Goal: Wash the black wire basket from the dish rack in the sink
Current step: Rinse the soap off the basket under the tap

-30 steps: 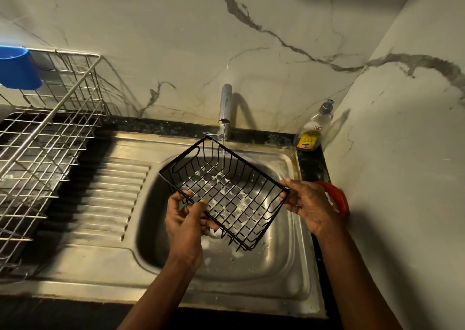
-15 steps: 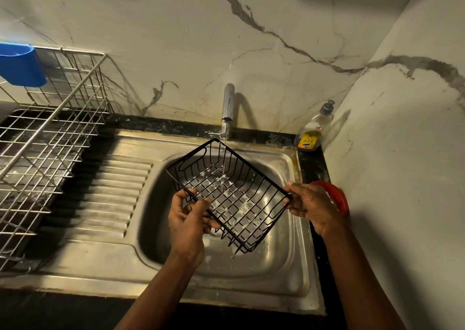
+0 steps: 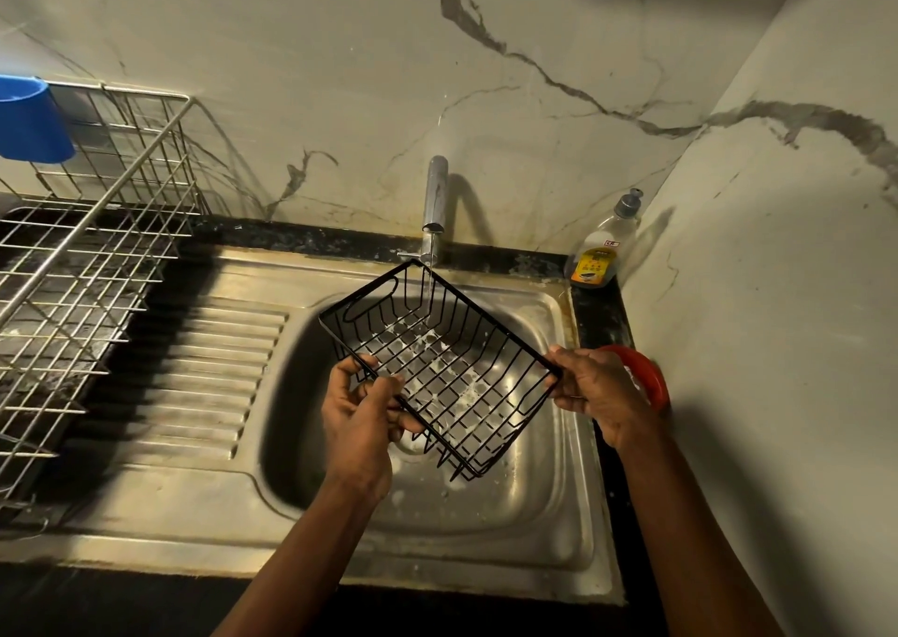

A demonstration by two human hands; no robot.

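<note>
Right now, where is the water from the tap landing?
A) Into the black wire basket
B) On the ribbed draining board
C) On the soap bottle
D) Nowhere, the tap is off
A: a thin stream from the tap drops into the far corner of the black wire basket, which the left hand and right hand hold tilted over the sink.
</note>
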